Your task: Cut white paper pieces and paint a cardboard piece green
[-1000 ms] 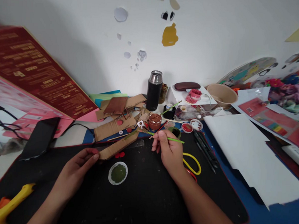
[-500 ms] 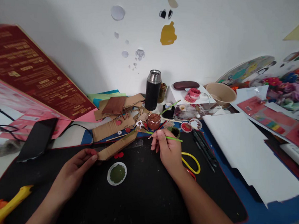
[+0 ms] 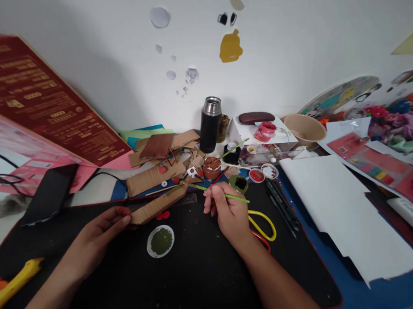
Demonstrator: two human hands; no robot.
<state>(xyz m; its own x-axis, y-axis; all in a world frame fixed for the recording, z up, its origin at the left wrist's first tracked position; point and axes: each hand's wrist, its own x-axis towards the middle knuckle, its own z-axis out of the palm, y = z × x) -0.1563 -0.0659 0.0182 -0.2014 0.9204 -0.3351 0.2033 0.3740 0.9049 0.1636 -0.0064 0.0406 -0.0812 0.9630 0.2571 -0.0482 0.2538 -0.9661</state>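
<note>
My left hand (image 3: pixel 107 227) pinches the near end of a cardboard strip (image 3: pixel 158 204), which slants up and away to the right. Green paint shows at the strip's far end. In my right hand (image 3: pixel 226 211) is a green paintbrush (image 3: pixel 237 198), its tip at that painted far end. On the black mat just below the strip sits a white lid with green paint (image 3: pixel 161 241), and two red discs (image 3: pixel 163 215) lie behind it. An open jar of green paint (image 3: pixel 238 184) stands behind my right hand.
A black thermos (image 3: pixel 210 127) stands by the wall beside cardboard scraps (image 3: pixel 156 146) and a brown paint jar (image 3: pixel 212 167). Yellow-handled scissors (image 3: pixel 265 222) lie right of my right hand. White sheets (image 3: pixel 342 207) cover the right side; a phone (image 3: pixel 52 192) lies left.
The cardboard strip and both hands have shifted slightly left. The brush has moved left with my right hand, and more of the green paint jar shows.
</note>
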